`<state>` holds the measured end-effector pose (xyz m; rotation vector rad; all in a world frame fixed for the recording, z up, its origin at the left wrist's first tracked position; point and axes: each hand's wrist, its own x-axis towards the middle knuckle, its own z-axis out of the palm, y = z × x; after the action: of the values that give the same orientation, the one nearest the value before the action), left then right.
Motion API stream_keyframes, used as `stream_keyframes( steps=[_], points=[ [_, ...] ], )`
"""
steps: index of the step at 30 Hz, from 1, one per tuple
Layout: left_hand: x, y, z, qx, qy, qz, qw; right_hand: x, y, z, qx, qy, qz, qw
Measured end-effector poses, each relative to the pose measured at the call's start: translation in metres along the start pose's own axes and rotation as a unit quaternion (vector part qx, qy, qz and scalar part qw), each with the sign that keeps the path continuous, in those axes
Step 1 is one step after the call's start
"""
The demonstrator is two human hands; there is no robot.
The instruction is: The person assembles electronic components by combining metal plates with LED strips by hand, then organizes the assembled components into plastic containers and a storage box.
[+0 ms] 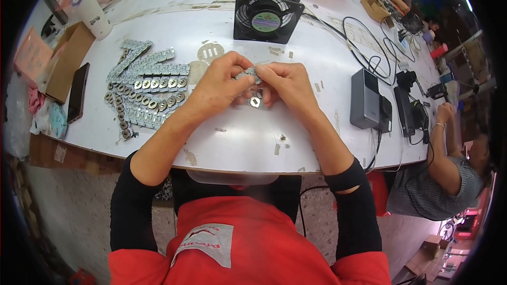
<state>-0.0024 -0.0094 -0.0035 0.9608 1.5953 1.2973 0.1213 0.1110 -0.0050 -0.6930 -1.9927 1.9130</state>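
Both of my hands meet over the white table, pinching a short strip of small silvery-grey pieces [255,101]. My left hand [222,82] closes on it from one side, thumb and fingers bent. From the other side my right hand [288,84] grips it between thumb and fingertips. The lower end of the strip hangs below the fingers and shows a round silver part with a dark diamond-shaped middle. Fingers hide most of the rest. Left of my left hand lies a fanned pile of similar strips [153,83], some with round silver parts facing up.
A black fan [268,16] stands beyond my hands. Grey power boxes [365,100] and cables lie to the right. At left are a phone [78,92], a cardboard box [71,55] and a white bottle [94,18]. A clear tub [232,178] sits below the table edge. Co-workers sit at right.
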Motion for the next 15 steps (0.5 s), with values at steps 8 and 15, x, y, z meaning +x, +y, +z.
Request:
stream_keyframes(
  steps=[8,15],
  points=[
    [0.003,0.006,0.003,-0.068,0.024,0.031,0.997,0.002,0.000,0.000,0.052,0.009,-0.031,0.998],
    [0.000,0.006,0.006,-0.108,0.034,0.041,0.993,0.001,0.003,-0.011,0.179,0.004,0.025,0.984]
  ],
)
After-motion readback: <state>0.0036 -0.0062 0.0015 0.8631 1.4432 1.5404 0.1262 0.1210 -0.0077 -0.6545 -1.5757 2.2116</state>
